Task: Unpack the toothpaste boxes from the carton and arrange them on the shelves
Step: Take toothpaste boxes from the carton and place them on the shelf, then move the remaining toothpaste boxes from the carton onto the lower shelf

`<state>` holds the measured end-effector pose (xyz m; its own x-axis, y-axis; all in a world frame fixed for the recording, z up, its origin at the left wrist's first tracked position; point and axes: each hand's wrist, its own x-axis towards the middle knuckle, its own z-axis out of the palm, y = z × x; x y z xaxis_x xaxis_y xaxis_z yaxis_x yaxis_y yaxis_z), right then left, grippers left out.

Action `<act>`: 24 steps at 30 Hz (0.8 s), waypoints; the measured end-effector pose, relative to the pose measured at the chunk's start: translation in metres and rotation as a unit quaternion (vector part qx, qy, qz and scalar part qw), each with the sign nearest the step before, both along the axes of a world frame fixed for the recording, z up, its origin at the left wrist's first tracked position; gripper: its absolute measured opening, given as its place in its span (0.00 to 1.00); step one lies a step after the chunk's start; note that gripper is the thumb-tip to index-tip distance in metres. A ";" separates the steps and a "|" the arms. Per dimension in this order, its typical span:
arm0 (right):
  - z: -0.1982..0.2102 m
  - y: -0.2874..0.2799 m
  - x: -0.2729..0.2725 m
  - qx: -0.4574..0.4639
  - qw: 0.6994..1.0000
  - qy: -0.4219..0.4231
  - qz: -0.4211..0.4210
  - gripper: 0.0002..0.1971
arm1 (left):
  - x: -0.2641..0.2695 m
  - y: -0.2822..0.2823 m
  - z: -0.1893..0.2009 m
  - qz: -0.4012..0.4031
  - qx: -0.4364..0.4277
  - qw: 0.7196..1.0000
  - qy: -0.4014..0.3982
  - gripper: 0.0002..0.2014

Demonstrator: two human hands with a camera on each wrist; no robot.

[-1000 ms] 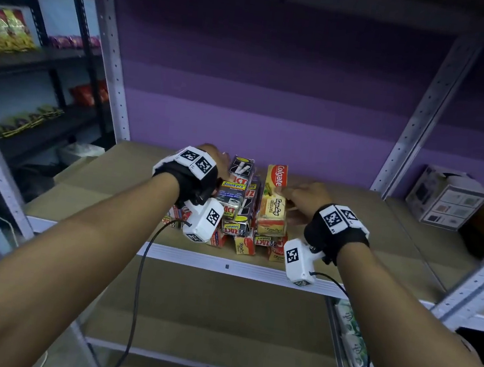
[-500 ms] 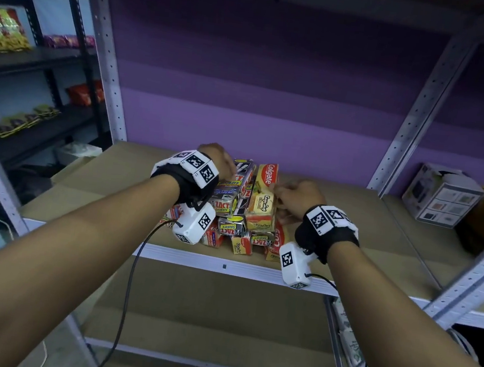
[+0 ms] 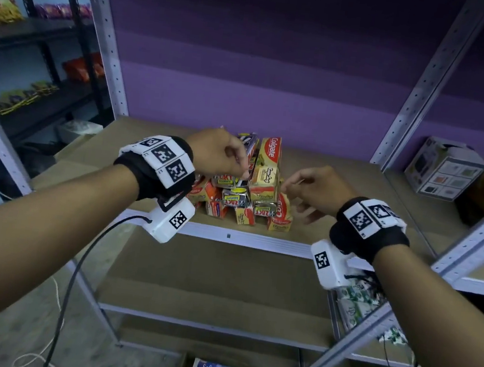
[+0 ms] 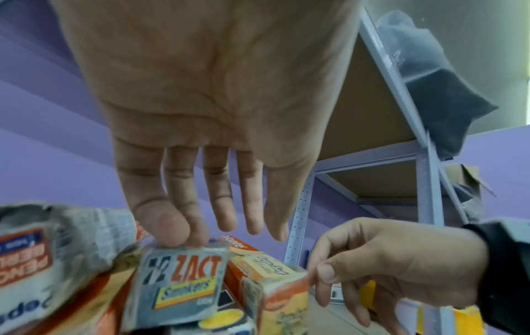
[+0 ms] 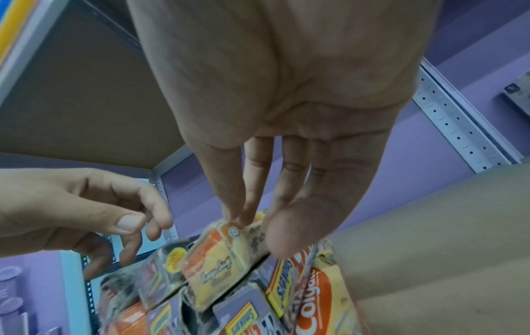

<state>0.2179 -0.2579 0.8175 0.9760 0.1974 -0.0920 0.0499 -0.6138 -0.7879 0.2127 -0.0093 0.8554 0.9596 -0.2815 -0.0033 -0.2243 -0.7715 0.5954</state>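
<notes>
Brown shelf board (image 3: 340, 189) carries a pile of toothpaste boxes (image 3: 245, 196) near its front edge.

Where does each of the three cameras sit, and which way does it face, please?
Head: worn high, looks down at the shelf and stacked toothpaste boxes; both forearms show.
Left wrist: looks along the left hand to the ZACT box.
Right wrist: looks along the right hand to the yellow Colgate box.
Each wrist view also shows the other hand, and the head view shares the Colgate box.
</notes>
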 end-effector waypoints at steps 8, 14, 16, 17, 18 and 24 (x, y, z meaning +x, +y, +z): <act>-0.033 -0.012 -0.038 -0.011 0.996 0.069 0.046 0.06 | -0.043 0.001 -0.033 -0.064 -0.022 0.995 0.078 0.08; -0.099 -0.015 -0.061 -0.022 0.985 0.158 0.060 0.06 | -0.067 -0.004 -0.099 -0.062 -0.042 0.973 0.218 0.12; -0.128 -0.015 -0.069 -0.040 0.973 0.215 0.069 0.07 | -0.077 -0.004 -0.130 -0.056 -0.046 0.960 0.270 0.13; -0.142 -0.015 -0.074 -0.045 0.964 0.251 0.067 0.07 | -0.082 -0.004 -0.146 -0.046 -0.057 0.951 0.300 0.13; -0.157 -0.015 -0.081 -0.040 0.954 0.290 0.059 0.07 | -0.088 -0.004 -0.163 -0.034 -0.067 0.941 0.331 0.13; -0.233 -0.022 -0.126 0.001 0.927 0.375 -0.021 0.05 | -0.130 -0.001 -0.252 0.034 -0.060 0.902 0.425 0.11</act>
<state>0.0923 -0.2796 0.5849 0.6443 0.1619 -0.7475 -0.5358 -0.6018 -0.5922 0.0828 -0.0107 0.6037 0.6395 -0.2695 -0.7200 0.3984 -0.6849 0.6101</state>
